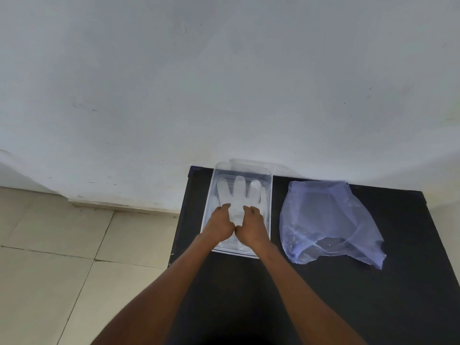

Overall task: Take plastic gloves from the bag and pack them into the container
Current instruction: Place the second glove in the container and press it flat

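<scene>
A clear rectangular plastic container (268, 195) sits on the black table, near its far left corner. Translucent white plastic gloves (239, 192) lie flat inside it, fingers pointing toward the wall. My left hand (220, 224) and my right hand (251, 225) rest side by side on the palm part of the top glove, fingers curled down onto it and thumbs touching. A crumpled bluish transparent bag (328, 222) lies on the table to the right of the container, apart from both hands.
The black table (373, 295) stands against a white wall (224, 83). A clear lid (254, 164) leans behind the container at the wall. Beige floor tiles (62, 257) lie left of the table's edge.
</scene>
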